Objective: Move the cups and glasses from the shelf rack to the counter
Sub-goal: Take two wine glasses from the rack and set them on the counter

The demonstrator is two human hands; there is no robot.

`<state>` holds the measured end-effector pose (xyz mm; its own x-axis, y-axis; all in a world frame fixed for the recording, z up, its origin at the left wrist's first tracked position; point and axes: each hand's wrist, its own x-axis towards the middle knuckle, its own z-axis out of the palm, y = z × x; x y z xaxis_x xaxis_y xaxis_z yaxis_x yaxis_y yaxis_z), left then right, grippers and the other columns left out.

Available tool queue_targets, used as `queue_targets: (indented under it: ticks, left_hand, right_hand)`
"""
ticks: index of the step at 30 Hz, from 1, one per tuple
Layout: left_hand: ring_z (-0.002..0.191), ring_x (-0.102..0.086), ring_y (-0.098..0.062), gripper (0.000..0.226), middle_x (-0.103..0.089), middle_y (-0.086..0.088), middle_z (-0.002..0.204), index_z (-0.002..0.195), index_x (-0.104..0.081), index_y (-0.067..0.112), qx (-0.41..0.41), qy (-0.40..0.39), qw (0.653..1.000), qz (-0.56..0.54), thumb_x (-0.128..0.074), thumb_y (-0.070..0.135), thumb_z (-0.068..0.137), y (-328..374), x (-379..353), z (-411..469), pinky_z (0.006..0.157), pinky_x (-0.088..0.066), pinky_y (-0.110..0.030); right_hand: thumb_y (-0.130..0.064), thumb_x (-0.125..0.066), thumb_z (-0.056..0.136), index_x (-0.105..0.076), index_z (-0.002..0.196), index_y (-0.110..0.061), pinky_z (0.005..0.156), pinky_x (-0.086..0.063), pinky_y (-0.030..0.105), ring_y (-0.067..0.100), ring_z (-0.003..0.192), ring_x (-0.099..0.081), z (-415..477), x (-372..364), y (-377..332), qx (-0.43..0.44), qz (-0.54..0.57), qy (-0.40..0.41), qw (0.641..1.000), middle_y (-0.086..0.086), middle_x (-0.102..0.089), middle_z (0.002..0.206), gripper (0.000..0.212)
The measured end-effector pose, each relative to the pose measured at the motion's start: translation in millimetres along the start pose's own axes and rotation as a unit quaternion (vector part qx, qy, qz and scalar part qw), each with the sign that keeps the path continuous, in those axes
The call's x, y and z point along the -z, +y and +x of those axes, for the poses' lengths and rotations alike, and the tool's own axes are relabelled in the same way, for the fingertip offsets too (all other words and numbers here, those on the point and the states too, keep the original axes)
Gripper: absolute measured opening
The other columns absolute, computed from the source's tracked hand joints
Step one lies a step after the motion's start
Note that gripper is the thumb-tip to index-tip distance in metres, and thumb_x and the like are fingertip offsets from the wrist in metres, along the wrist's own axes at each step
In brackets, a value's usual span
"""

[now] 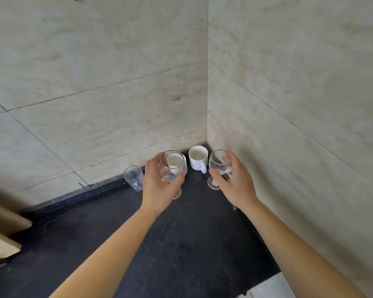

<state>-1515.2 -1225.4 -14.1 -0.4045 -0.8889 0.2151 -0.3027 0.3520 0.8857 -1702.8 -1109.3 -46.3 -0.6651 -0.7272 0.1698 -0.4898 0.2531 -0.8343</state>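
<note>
My left hand [157, 186] grips the bowl of a clear stemmed glass [171, 166]; its foot sits at the dark counter [181, 244]. A second stemmed glass [219, 162] is held by my right hand [235, 181], its round foot resting on the counter near the right wall. Behind them, in the corner, stand two white mugs: one [198, 158] with its handle facing me, the other [174, 159] seen partly through the left glass. A small ribbed clear tumbler [134, 178] stands to the left against the wall. The shelf rack is out of view.
Tiled beige walls meet in a corner right behind the mugs, and the right wall runs close beside my right hand. A tan object [2, 231] juts in at the lower left edge. The counter's front edge shows at bottom right.
</note>
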Motion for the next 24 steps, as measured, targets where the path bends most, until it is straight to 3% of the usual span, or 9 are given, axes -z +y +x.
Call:
queue_targets:
  ticks: [2,5,8,10,12,17,19,21,24]
  left_hand:
    - [0.109,-0.058,-0.008,0.051,-0.058,0.023,0.112,0.114,-0.05,0.047,0.018,-0.016,1.0,0.012,-0.077,0.054,0.07,-21.0,-17.0,12.0,0.084,-0.052,-0.029]
    - [0.099,-0.062,-0.003,0.056,-0.057,0.032,0.105,0.117,-0.049,0.041,0.054,-0.044,0.997,0.017,-0.08,0.049,0.07,-56.6,-43.2,28.2,0.07,-0.046,-0.01]
    - [0.098,-0.062,-0.004,0.062,-0.06,0.019,0.111,0.125,-0.045,0.039,0.073,-0.08,0.994,0.028,-0.081,0.041,0.074,-87.2,-68.0,43.7,0.067,-0.043,-0.003]
    - [0.101,-0.059,-0.005,0.062,-0.057,0.012,0.118,0.126,-0.045,0.039,0.066,-0.095,0.993,0.038,-0.081,0.039,0.075,-104.4,-83.5,55.1,0.072,-0.047,-0.007]
    - [0.106,-0.054,-0.006,0.063,-0.053,0.011,0.121,0.129,-0.049,0.028,0.054,-0.097,0.992,0.056,-0.081,0.04,0.076,-119.1,-96.1,64.3,0.081,-0.048,-0.017]
    - [0.11,-0.049,-0.002,0.069,-0.053,0.009,0.123,0.134,-0.05,0.017,0.052,-0.112,0.99,0.064,-0.082,0.037,0.076,-147.3,-117.2,77.7,0.086,-0.039,-0.004]
    - [0.112,-0.049,-0.003,0.068,-0.054,0.008,0.125,0.133,-0.05,0.02,0.037,-0.12,0.99,0.067,-0.082,0.035,0.075,-154.5,-122.2,79.8,0.088,-0.039,-0.005]
    - [0.113,-0.051,-0.005,0.064,-0.053,0.008,0.127,0.131,-0.048,0.028,0.029,-0.127,0.989,0.074,-0.08,0.039,0.077,-156.3,-125.6,81.9,0.089,-0.045,-0.017]
    - [0.106,-0.051,0.01,0.058,-0.049,0.016,0.121,0.12,-0.038,0.05,0.021,-0.128,0.988,0.078,-0.076,0.045,0.078,-153.1,-128.7,84.7,0.08,-0.046,-0.013]
  right_hand:
    - [-0.066,-0.061,0.08,-0.037,0.132,-0.051,0.075,-0.04,0.016,-0.012,0.103,-0.05,9.6,-10.6,19.1,-0.013,-0.011,-0.016,1.0,-0.04,-0.053,0.116,0.06]
    - [-0.056,-0.067,0.077,-0.043,0.12,-0.056,0.074,-0.048,0.022,0.001,0.101,-0.062,24.7,-31.4,47.5,-0.06,0.005,-0.043,0.997,-0.03,-0.061,0.113,0.049]
    - [-0.042,-0.072,0.08,-0.046,0.112,-0.062,0.075,-0.05,0.017,-0.003,0.101,-0.062,37.0,-50.4,69.1,-0.074,0.018,-0.058,0.995,-0.035,-0.059,0.114,0.046]
    - [-0.03,-0.075,0.082,-0.049,0.111,-0.059,0.074,-0.05,0.011,-0.003,0.103,-0.061,46.4,-63.5,84.2,-0.076,0.021,-0.061,0.995,-0.033,-0.059,0.113,0.049]
    - [-0.025,-0.077,0.084,-0.054,0.119,-0.042,0.079,-0.054,0.018,0.005,0.106,-0.062,53.3,-76.3,100.7,-0.087,0.017,-0.068,0.994,-0.021,-0.061,0.118,0.045]
    - [-0.024,-0.076,0.09,-0.047,0.141,-0.021,0.097,-0.056,0.04,0.016,0.124,-0.058,70.4,-98.6,128.4,-0.113,0.01,-0.084,0.99,0.0,-0.056,0.138,0.059]
    - [-0.023,-0.075,0.09,-0.042,0.146,-0.019,0.101,-0.054,0.043,0.019,0.13,-0.055,75.0,-103.4,133.7,-0.119,0.015,-0.085,0.989,0.001,-0.053,0.143,0.065]
    - [-0.022,-0.075,0.091,-0.037,0.15,-0.019,0.105,-0.052,0.044,0.02,0.134,-0.052,77.4,-106.8,136.9,-0.125,0.01,-0.083,0.989,0.002,-0.051,0.147,0.07]
    - [-0.022,-0.074,0.092,-0.035,0.152,-0.02,0.105,-0.051,0.045,0.019,0.135,-0.051,79.4,-108.6,139.0,-0.13,0.014,-0.081,0.988,0.001,-0.05,0.148,0.071]
